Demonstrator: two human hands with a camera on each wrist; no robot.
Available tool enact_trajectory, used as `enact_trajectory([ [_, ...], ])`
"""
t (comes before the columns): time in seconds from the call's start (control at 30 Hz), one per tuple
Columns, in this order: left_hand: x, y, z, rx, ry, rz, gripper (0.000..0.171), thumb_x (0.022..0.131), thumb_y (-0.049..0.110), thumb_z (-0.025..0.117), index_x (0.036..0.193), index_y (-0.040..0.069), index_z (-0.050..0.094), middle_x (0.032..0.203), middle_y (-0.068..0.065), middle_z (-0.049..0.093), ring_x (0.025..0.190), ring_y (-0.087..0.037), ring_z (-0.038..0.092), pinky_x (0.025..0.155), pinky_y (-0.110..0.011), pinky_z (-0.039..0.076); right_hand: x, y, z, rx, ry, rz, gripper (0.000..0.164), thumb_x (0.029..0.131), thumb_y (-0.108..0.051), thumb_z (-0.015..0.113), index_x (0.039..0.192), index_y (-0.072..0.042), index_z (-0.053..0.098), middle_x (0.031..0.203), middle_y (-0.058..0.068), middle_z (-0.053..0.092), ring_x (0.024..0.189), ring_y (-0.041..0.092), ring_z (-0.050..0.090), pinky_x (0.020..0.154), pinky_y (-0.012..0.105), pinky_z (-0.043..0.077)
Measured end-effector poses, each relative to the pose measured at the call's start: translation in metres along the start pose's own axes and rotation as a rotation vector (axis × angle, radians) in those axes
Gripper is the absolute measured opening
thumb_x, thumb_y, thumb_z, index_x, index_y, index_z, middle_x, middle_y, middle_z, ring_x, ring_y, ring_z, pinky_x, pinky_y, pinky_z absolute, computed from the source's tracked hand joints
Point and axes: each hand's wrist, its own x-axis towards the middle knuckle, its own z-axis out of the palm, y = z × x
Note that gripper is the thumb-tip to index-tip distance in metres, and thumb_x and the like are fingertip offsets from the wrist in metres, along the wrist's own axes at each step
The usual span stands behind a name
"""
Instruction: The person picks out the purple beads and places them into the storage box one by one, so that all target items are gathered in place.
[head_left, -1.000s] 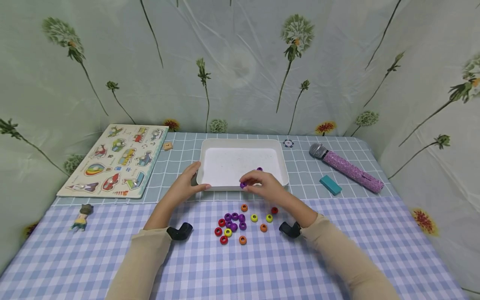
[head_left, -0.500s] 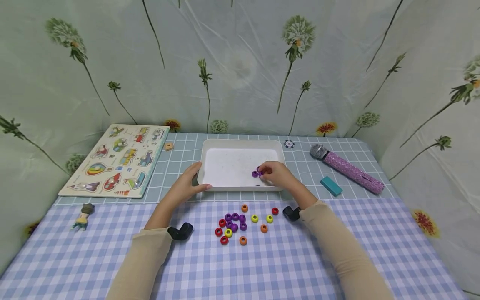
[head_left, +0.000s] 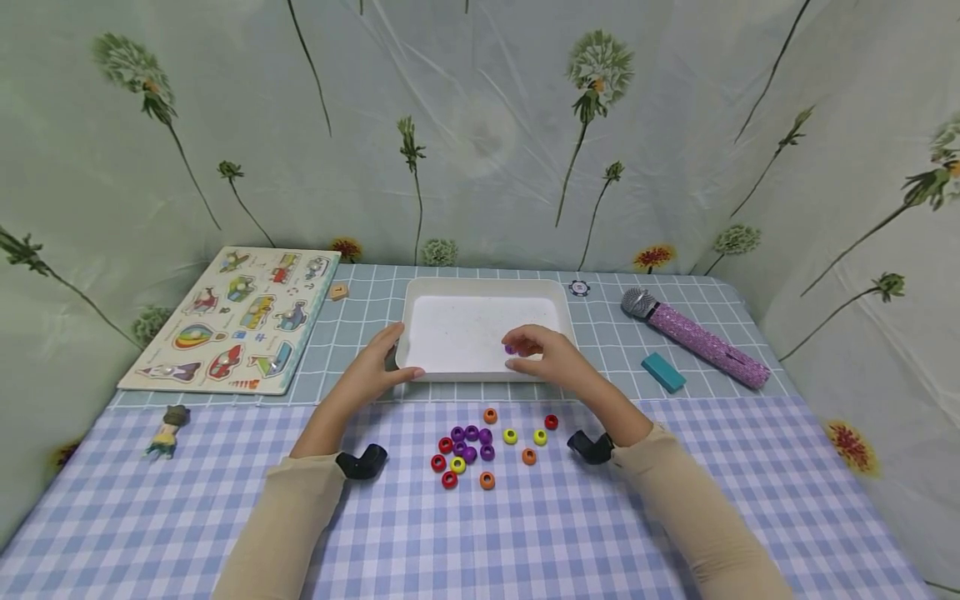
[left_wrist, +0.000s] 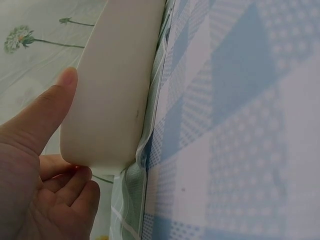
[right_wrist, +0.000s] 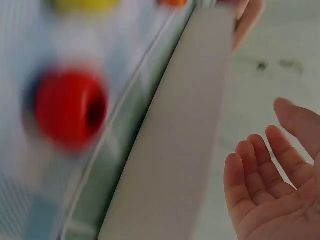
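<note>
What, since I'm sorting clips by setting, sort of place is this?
Probably an indoor play area: a flower-print backdrop closes it in, and a picture puzzle and coloured beads are laid out.

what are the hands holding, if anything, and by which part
The left hand holds the white tray by its near left corner. The right hand, over the tray, holds nothing.

A checked-cloth table (head_left: 420, 546) bears a white tray (head_left: 480, 377), loose beads (head_left: 470, 455), puzzle board (head_left: 236, 312) and microphone (head_left: 693, 337).
</note>
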Motion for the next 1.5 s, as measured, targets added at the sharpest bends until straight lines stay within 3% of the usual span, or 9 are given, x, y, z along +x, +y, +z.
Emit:
enact_trajectory([
  [0.2, 0.000, 0.000, 0.000, 0.000, 0.001, 0.004, 0.098, 0.060, 0.057, 0.057, 0.132, 0.005, 0.016, 0.135, -0.013, 0.015, 0.121, -0.027, 0.016, 0.096, -0.039, 0.020, -0.029, -0.013, 0.024, 0.076, -0.123, -0.144, 0.031, 0.074, -0.013, 0.062, 0.102, -0.005, 0.054, 0.098, 0.009, 0.054, 0.087, 0.024, 0.051, 0.077, 0.034, 0.042],
  [0.33, 0.000, 0.001, 0.000, 0.001, 0.000, -0.008, 0.098, 0.060, 0.058, 0.057, 0.133, 0.007, 0.015, 0.135, -0.012, 0.014, 0.121, -0.027, 0.014, 0.096, -0.040, 0.018, -0.040, -0.009, 0.041, 0.101, -0.215, -0.129, 0.028, 0.074, -0.011, 0.062, 0.101, -0.004, 0.055, 0.095, 0.007, 0.055, 0.086, 0.020, 0.051, 0.077, 0.032, 0.042],
  [0.53, -0.001, 0.001, 0.001, -0.004, -0.004, -0.011, 0.098, 0.060, 0.058, 0.057, 0.133, 0.007, 0.016, 0.135, -0.012, 0.014, 0.121, -0.026, 0.015, 0.096, -0.040, 0.018, -0.047, -0.004, 0.054, 0.039, -0.287, -0.067, 0.020, 0.076, -0.012, 0.059, 0.096, -0.013, 0.057, 0.094, -0.007, 0.054, 0.087, 0.008, 0.049, 0.075, 0.023, 0.041],
  [0.83, -0.001, 0.001, 0.000, -0.010, 0.001, -0.011, 0.097, 0.061, 0.055, 0.058, 0.133, 0.007, 0.016, 0.135, -0.012, 0.015, 0.121, -0.027, 0.015, 0.096, -0.040, 0.018, -0.045, -0.005, 0.058, -0.070, -0.312, -0.140, 0.018, 0.078, -0.013, 0.058, 0.095, -0.018, 0.059, 0.096, -0.013, 0.053, 0.087, 0.002, 0.046, 0.075, 0.018, 0.039],
  [1.0, -0.002, 0.001, 0.000, -0.011, 0.000, -0.006, 0.096, 0.062, 0.055, 0.059, 0.133, 0.007, 0.016, 0.135, -0.012, 0.015, 0.121, -0.027, 0.014, 0.096, -0.041, 0.018, -0.039, -0.008, 0.050, 0.005, -0.248, -0.136, 0.019, 0.077, -0.013, 0.058, 0.096, -0.013, 0.058, 0.090, -0.009, 0.055, 0.081, 0.003, 0.050, 0.072, 0.019, 0.042],
  [1.17, -0.001, 0.001, 0.000, -0.024, 0.005, 0.012, 0.095, 0.062, 0.053, 0.060, 0.132, 0.005, 0.016, 0.135, -0.013, 0.015, 0.121, -0.027, 0.015, 0.095, -0.039, 0.020, -0.022, -0.003, 0.026, 0.097, -0.071, -0.124, 0.022, 0.076, -0.009, 0.058, 0.098, -0.005, 0.058, 0.089, 0.000, 0.056, 0.079, 0.011, 0.053, 0.071, 0.024, 0.044],
  [1.33, 0.000, 0.001, 0.000, -0.023, 0.001, 0.001, 0.096, 0.062, 0.053, 0.060, 0.132, 0.005, 0.016, 0.135, -0.014, 0.015, 0.121, -0.027, 0.016, 0.095, -0.039, 0.021, 0.000, 0.019, 0.003, 0.053, 0.072, 0.035, 0.021, 0.077, -0.009, 0.058, 0.097, -0.006, 0.059, 0.092, 0.002, 0.056, 0.079, 0.012, 0.052, 0.072, 0.024, 0.044],
  [1.5, 0.000, 0.002, 0.000, -0.021, 0.002, 0.002, 0.096, 0.062, 0.053, 0.060, 0.132, 0.005, 0.016, 0.135, -0.014, 0.015, 0.121, -0.027, 0.016, 0.095, -0.039, 0.020, 0.012, 0.036, -0.003, -0.058, 0.034, 0.199, 0.019, 0.076, -0.011, 0.060, 0.095, -0.008, 0.059, 0.092, 0.003, 0.056, 0.080, 0.015, 0.051, 0.071, 0.026, 0.044],
])
